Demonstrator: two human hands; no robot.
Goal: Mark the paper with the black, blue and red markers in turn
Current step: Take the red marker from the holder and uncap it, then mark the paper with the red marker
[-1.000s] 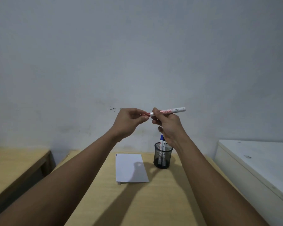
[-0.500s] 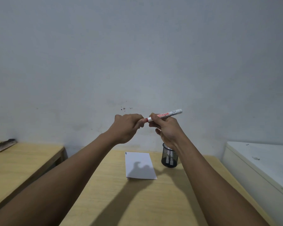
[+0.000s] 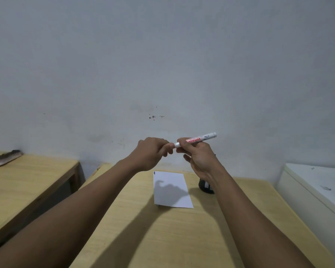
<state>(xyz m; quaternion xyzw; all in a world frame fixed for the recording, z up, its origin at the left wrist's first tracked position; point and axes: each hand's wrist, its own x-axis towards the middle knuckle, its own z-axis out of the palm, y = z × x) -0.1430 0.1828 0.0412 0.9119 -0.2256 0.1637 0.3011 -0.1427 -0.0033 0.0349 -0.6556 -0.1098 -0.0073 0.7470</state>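
Observation:
Both hands are raised above the wooden table (image 3: 182, 235). My right hand (image 3: 198, 158) grips the white barrel of the red marker (image 3: 196, 140), which points up and to the right. My left hand (image 3: 152, 154) is closed over the marker's left end, so its cap is hidden in the fingers. Below lies the white paper (image 3: 171, 188) with short dark marks at its far left corner. A black mesh pen holder (image 3: 206, 187) stands right of the paper, mostly hidden behind my right wrist.
A second wooden table (image 3: 27, 182) stands to the left across a gap, with a dark feather-like object (image 3: 5, 158) by the wall. A white cabinet top (image 3: 317, 186) borders the right side. A grey wall rises behind everything.
The view has tilted and shifted, so the hands sit lower against the wall. The left hand has closed further over the marker's red end, which no longer shows.

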